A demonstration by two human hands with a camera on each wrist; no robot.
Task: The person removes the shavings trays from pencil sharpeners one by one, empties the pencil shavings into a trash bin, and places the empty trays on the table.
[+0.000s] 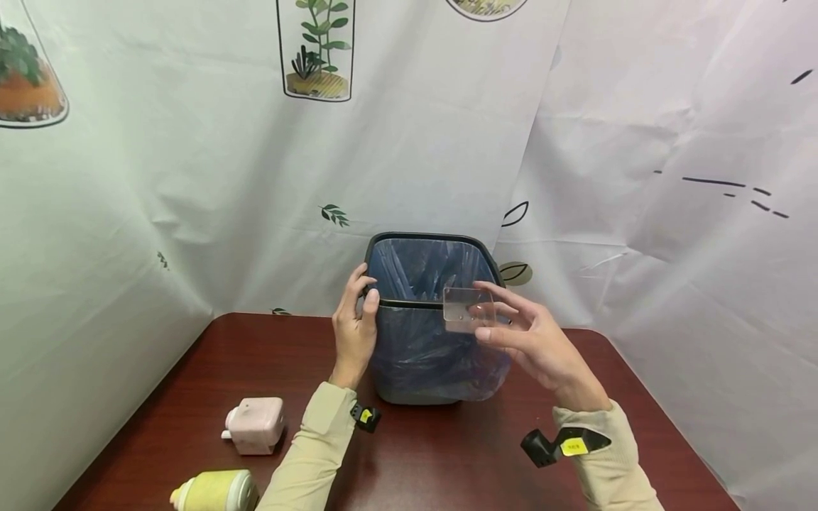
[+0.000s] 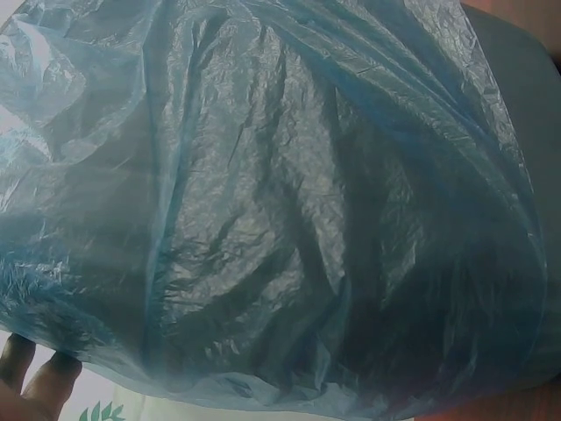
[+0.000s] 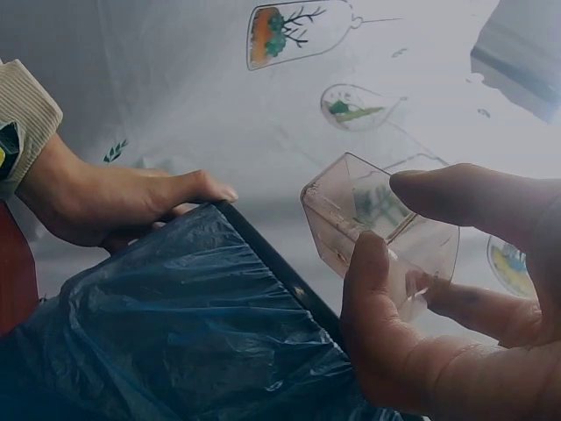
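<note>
A trash bin (image 1: 437,304) with a black rim and a translucent blue liner (image 1: 434,348) stands on the table. My left hand (image 1: 355,330) grips its left rim at the front corner; the right wrist view shows that thumb (image 3: 206,186) on the rim. Between the thumb and fingers of my right hand (image 1: 537,342) is a small clear plastic box (image 1: 461,312), held over the front right of the rim. The right wrist view shows the box (image 3: 337,215) tilted. In the left wrist view the liner (image 2: 263,202) fills most of the picture.
On the table (image 1: 409,461) at the left sits a pink pencil sharpener (image 1: 257,424) with a white crank. Nearer me lies a yellow and white rounded object (image 1: 214,491), partly cut off by the frame. A printed white curtain (image 1: 415,156) hangs behind the bin and along both sides.
</note>
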